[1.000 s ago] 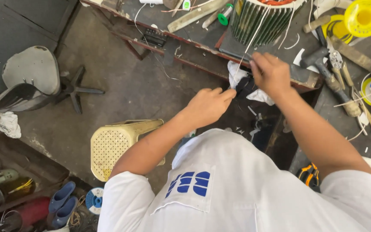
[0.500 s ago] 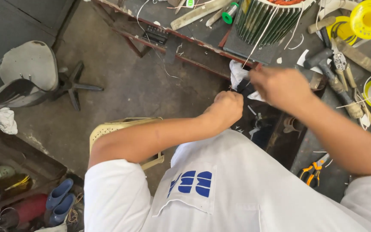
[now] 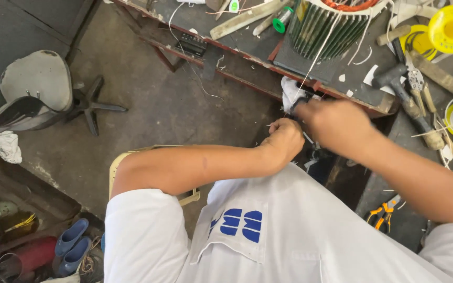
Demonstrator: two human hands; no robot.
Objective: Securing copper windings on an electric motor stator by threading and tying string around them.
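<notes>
Glossy yellow plastic spool [image 3: 452,22], white cloth rag [image 3: 292,91], matt rough concrete floor [image 3: 148,105], worn wooden bench [image 3: 247,50].

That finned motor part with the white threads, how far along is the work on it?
Done, by the look of it: white strands already hang from the wound core on the bench. In hand: both hands, left hand and right hand, meet at a strand's lower end below the bench edge; their grip is unclear. How much remains cannot be told; hammer and pliers lie unused.

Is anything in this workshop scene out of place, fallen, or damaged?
Yes. An office chair lies tipped over on the concrete floor at the left, its star base pointing sideways. A crumpled white rag lies near it. Orange-handled pliers lie on the floor at the right, below the workbench.
</notes>
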